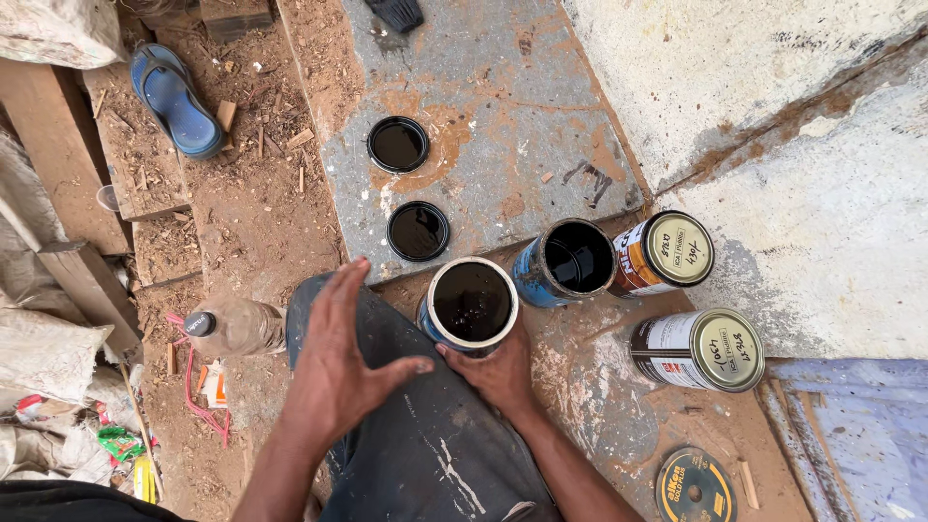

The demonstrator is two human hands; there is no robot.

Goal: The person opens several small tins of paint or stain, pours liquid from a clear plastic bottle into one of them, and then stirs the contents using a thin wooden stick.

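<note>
Ground: sawdust-strewn dirt, with a grey stained slab (503,106) ahead of me and a whitewashed wall (773,87) to the right.
Left hand (338,362): mine, fingers spread and loose, gripping nothing, resting on my dark trouser knee (425,445) just beside the open tin.
Right hand (498,372): mine, wrapped around the near side of the open tin, fingers curled against its wall.
Open tin (472,304): upright between my hands, lid off, full of dark liquid.
Second open tin (570,261): blue-sided, just to the right, also dark inside.
Sealed tins (677,253): two with gold lids, lying on their sides near the wall.
Loose lids (418,230): two black round ones, flat on the slab, apart.
Plastic bottle (232,327): lying left of my knee.
Blue sandal (179,97): far left, on planks.
Cutting disc (694,486): flat, lower right.
</note>
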